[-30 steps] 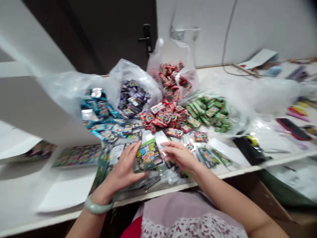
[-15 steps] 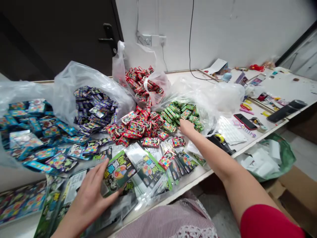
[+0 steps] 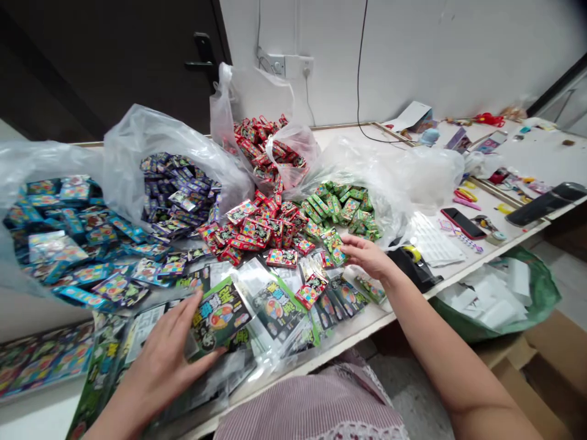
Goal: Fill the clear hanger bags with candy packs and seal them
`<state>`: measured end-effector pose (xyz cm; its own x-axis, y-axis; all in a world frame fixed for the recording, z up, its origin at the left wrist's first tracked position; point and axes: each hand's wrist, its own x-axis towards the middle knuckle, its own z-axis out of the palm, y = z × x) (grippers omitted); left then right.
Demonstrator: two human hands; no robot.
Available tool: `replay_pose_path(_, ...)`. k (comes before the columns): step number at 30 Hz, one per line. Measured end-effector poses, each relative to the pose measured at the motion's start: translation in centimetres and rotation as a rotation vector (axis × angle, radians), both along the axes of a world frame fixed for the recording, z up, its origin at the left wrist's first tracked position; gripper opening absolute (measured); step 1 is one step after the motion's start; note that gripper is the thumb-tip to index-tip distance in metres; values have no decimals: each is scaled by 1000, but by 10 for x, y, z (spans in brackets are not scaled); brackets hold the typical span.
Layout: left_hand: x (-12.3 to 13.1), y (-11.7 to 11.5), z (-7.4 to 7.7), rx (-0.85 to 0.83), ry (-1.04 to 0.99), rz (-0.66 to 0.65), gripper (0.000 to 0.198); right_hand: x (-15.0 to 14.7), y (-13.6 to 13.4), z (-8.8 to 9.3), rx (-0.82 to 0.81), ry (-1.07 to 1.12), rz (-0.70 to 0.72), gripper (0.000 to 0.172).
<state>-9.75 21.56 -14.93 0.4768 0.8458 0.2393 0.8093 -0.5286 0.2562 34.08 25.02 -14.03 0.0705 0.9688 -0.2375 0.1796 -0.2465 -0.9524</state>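
Pinching a green packet (image 3: pixel 333 245) in right hand (image 3: pixel 370 258); bracing near-left printed pouch (image 3: pixel 221 315) with wide-spread left hand (image 3: pixel 170 351), best kept flat.

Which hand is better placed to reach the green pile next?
Probably the right hand: it's close to the green pile, though holding a green packet. The left hand is farther, at a black pack.

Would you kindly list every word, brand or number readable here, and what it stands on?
No text reads surely enough to quote.
Packet at the left hand: large coloured lettering, too blurred.
Green-edged packet beside it: likewise.
Green box at the right hand: too small.
Red boxes, blue boxes, purple boxes: too small.
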Motion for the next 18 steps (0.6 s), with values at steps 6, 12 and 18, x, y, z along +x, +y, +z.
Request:
replay_pose_path(6, -3, -10, 0, -15, 29, -11, 89, -38, -22, 0, -38, 401, 79, 62)
replay_pose_path(12, -8, -17, 2, -14, 34, -11, 90, -38, -16, 8, 10, 91, 192, 33)
replay_pose_path(18, 3, -12, 3, -64, 9, -23, 92, -44, 22, 19, 54, -314, 561, 32)
